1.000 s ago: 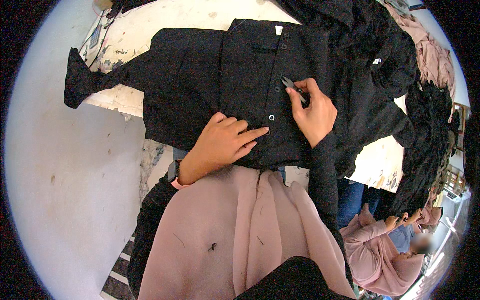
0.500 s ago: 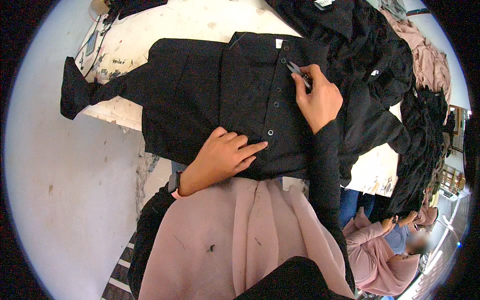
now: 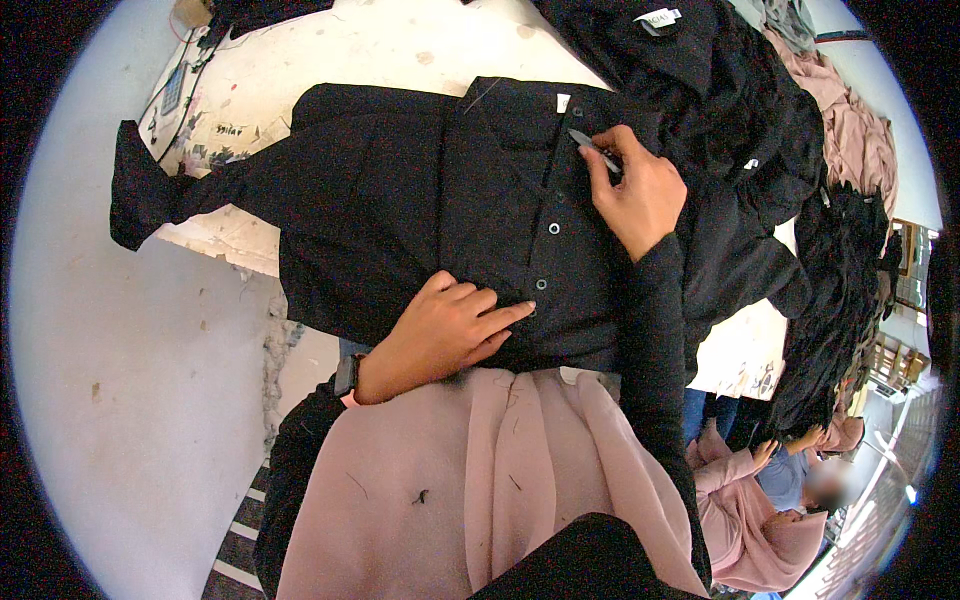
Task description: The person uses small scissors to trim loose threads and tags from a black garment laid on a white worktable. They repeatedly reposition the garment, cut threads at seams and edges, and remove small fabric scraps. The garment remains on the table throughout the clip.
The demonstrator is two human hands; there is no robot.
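A black buttoned garment (image 3: 380,200) lies spread across the table in front of me, its row of buttons running from the far side toward me. My right hand (image 3: 640,190) is closed around small thread snips (image 3: 582,140), whose blades point at the upper part of the button line. Lower on the same line, my left hand (image 3: 450,325) rests on the cloth with its fingers spread. Its index fingertip touches the fabric beside the lowest visible button. A button (image 3: 541,285) shows just above that finger. A small white label (image 3: 563,103) sits near the collar end.
More black garments (image 3: 740,130) are heaped to the right, with pink cloth (image 3: 840,110) beyond them. The pale tabletop (image 3: 400,50) shows at the back. A calculator (image 3: 173,88) and cables lie at far left. Another person (image 3: 750,510) works at lower right.
The snips' blades have come closer together and shifted slightly down the button line. The garment appears a little lower in view. My left hand keeps its place on the cloth.
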